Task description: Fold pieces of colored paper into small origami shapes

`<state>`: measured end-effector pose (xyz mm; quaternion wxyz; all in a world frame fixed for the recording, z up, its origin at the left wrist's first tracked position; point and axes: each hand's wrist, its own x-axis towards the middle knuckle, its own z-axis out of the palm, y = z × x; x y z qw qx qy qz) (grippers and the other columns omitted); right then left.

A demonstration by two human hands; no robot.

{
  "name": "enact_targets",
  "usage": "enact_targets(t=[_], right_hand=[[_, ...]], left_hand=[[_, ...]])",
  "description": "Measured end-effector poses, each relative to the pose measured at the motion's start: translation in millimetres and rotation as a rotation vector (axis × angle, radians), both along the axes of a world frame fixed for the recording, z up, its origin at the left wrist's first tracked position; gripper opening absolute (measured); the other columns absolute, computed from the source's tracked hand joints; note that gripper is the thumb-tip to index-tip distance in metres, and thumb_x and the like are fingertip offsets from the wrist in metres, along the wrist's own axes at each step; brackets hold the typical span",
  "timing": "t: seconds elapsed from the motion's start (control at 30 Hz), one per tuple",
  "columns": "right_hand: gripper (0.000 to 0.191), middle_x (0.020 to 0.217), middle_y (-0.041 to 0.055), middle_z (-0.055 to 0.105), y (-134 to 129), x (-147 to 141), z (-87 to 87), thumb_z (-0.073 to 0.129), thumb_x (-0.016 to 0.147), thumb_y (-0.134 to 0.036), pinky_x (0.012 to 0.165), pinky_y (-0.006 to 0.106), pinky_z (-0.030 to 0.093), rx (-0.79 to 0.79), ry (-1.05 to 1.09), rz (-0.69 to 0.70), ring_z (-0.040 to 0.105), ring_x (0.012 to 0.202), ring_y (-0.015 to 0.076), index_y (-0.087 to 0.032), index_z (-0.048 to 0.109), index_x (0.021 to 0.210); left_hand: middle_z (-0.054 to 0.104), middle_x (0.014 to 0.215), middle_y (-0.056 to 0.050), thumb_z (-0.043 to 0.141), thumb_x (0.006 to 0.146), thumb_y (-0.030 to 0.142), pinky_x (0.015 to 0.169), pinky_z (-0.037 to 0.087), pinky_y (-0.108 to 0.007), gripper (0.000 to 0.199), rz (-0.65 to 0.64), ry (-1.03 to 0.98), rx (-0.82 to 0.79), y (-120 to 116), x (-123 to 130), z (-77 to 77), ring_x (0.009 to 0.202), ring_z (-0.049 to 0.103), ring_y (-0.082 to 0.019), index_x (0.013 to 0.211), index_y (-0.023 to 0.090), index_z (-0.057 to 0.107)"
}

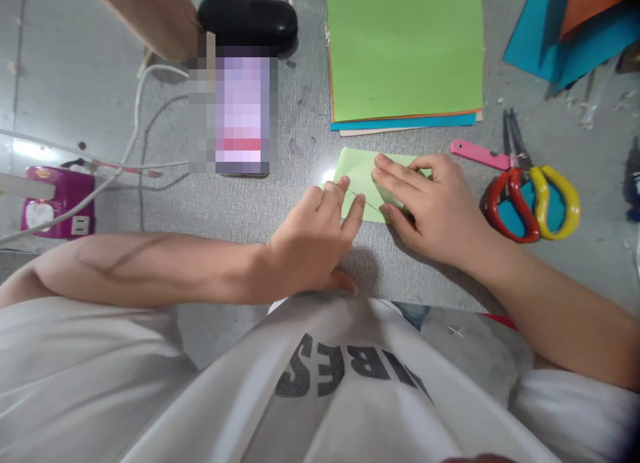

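Observation:
A small piece of folded light green paper (361, 166) lies on the grey table in front of me. My right hand (430, 200) rests over its right half, fingers stretched out and pressing it down. At the paper's left lower corner is my left hand (320, 233), its fingertips on the sheet and its thumb apart, nearer the table edge. A slanting fold line runs between the two hands. Part of the paper is hidden under the right hand and fingers.
Scissors (515, 203) with red and yellow handles and a pink cutter (480, 154) lie at right. Behind is a stack of coloured paper (405, 50). A phone (243, 110), a black case (247, 20), cables and a purple power socket (60, 200) are at left.

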<state>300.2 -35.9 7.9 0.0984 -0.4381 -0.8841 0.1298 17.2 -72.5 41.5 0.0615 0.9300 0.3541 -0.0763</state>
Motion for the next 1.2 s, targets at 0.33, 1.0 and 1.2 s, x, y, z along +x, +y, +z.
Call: enact_targets(t=[0.33, 1.0, 1.2], right_hand=[[0.034, 0.149, 0.019, 0.081, 0.8, 14.9, 7.4, 0.082, 0.114, -0.053, 0.114, 0.076, 0.059, -0.011, 0.102, -0.101, 0.075, 0.136, 0.0531, -0.031, 0.086, 0.141], [0.03, 0.127, 0.0178, 0.08, 10.7, 35.8, 10.4, 0.07, 0.124, -0.054, 0.106, 0.078, 0.061, -0.09, 0.079, -0.173, 0.076, 0.125, 0.0492, -0.034, 0.093, 0.125], [0.02, 0.123, 0.0181, 0.08, 15.9, 38.7, 16.6, 0.076, 0.119, -0.037, 0.114, 0.077, 0.055, -0.151, -0.031, -0.226, 0.075, 0.132, 0.0501, -0.027, 0.084, 0.103]], left_hand=[[0.06, 0.193, -0.037, 0.109, 0.086, 0.087, 0.118, 0.055, -0.069, 0.145, -0.02, 0.007, -0.03, 6.8, -2.6, 0.9, 0.156, 0.071, -0.062, 0.2, 0.021, 0.049], [0.061, 0.189, -0.043, 0.114, 0.085, 0.078, 0.108, 0.061, -0.069, 0.141, -0.048, 0.035, 0.013, 5.1, -4.2, 6.1, 0.145, 0.076, -0.061, 0.196, 0.019, 0.052], [0.057, 0.191, -0.044, 0.113, 0.085, 0.077, 0.107, 0.062, -0.07, 0.142, -0.034, 0.002, 0.015, 5.3, -7.9, 0.5, 0.148, 0.076, -0.063, 0.198, 0.021, 0.049]])
